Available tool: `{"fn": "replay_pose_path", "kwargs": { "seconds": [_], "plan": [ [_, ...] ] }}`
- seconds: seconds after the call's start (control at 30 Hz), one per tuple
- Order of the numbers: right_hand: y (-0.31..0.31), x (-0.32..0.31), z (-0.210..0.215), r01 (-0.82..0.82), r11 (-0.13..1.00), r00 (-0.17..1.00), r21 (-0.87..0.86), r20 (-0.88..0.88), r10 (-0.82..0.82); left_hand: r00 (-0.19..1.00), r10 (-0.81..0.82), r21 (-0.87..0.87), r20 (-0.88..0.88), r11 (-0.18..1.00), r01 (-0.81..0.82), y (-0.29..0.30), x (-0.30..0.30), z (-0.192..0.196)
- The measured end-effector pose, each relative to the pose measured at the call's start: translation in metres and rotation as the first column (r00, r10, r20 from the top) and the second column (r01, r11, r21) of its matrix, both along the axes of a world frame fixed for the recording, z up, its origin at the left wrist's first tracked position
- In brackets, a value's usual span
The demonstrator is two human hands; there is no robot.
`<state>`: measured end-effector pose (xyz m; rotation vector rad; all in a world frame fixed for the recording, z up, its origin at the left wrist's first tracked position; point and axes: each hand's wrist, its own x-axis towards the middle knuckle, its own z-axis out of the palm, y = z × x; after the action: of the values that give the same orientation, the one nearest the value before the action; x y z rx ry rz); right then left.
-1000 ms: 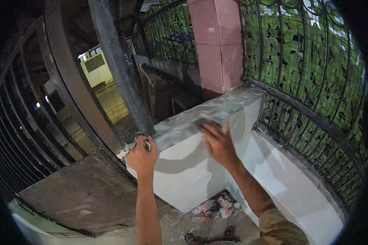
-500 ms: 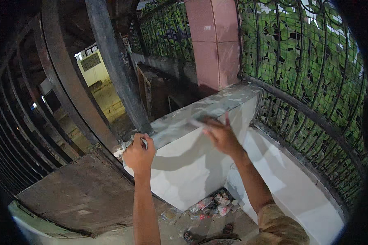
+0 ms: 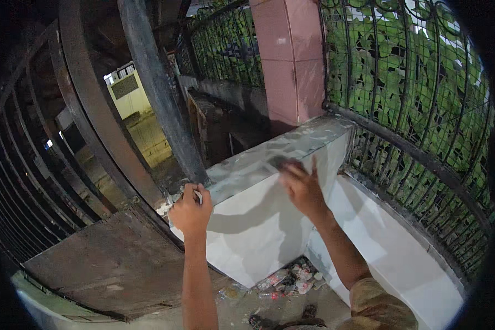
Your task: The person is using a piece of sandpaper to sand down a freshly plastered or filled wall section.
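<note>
1. Ledge (image 3: pixel 316 133) is grey and mottled; it caps the low white wall (image 3: pixel 242 236) and runs from the foot of the dark post (image 3: pixel 168 104) to the pink pillar (image 3: pixel 295 82).
2. Right hand (image 3: pixel 302 192) is over the ledge's near edge, around mid-length, its fingers bent above a dark patch (image 3: pixel 279 161). Blur hides the contact; we cannot tell whether it grips anything.
3. Left hand (image 3: pixel 191 212) is at the ledge's left end, beside the post's foot, with fingers and thumb curled. We cannot tell whether they pinch something or only brace.
4. Technique, our judgement: rubbing along the surface looks to be the step in hand. We would press lightly and evenly, overlap strokes, and keep the right fingertips clear of the edge.
5. We would steady ourselves with the left hand, well apart from the stroke.
</note>
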<state>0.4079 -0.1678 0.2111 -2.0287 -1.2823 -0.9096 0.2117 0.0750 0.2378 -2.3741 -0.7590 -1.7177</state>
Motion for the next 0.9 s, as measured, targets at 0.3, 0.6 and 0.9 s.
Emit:
{"fn": "replay_pose_path", "kwargs": {
  "seconds": [0.3,0.6,0.9],
  "plan": [
    [-0.015,0.018,0.018,0.155,0.988,0.978,0.016,-0.145,-0.151,1.0,-0.023,-0.013,0.005,1.0,0.023,-0.004,0.0,0.003],
    [-0.02,0.007,0.012,0.161,0.984,0.977,0.074,-0.152,-0.149,1.0,-0.009,0.009,-0.01,1.0,0.009,-0.002,-0.002,0.001],
    [-0.015,0.002,-0.006,-0.054,0.998,0.988,0.014,-0.144,0.056,1.0,0.0,-0.018,-0.009,1.0,0.0,-0.002,-0.001,-0.001]
  ]
}}
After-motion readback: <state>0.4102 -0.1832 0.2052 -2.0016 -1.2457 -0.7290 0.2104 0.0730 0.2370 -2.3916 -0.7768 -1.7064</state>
